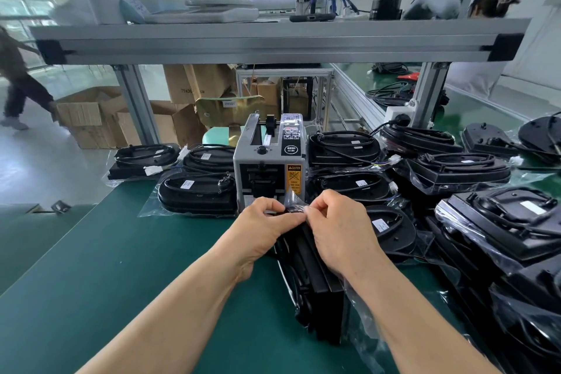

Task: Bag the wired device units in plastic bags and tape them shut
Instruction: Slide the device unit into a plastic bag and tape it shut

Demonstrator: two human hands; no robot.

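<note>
A black wired device unit [315, 279] stands on edge on the green table mat [121, 282], wrapped in a clear plastic bag [358, 307]. My left hand [267, 228] and my right hand [337, 228] meet at its far end, just in front of the tape dispenser. Both pinch the folded mouth of the bag and what looks like a clear tape piece [293, 202] there. The grey tape dispenser [270, 161] stands right behind my hands.
Several bagged black units lie left [197, 191] and right [455, 170] of the dispenser, and a tall heap [516, 237] fills the right side. An aluminium shelf beam [273, 42] runs overhead. Cardboard boxes [97, 118] and a walking person [18, 82] are beyond the table.
</note>
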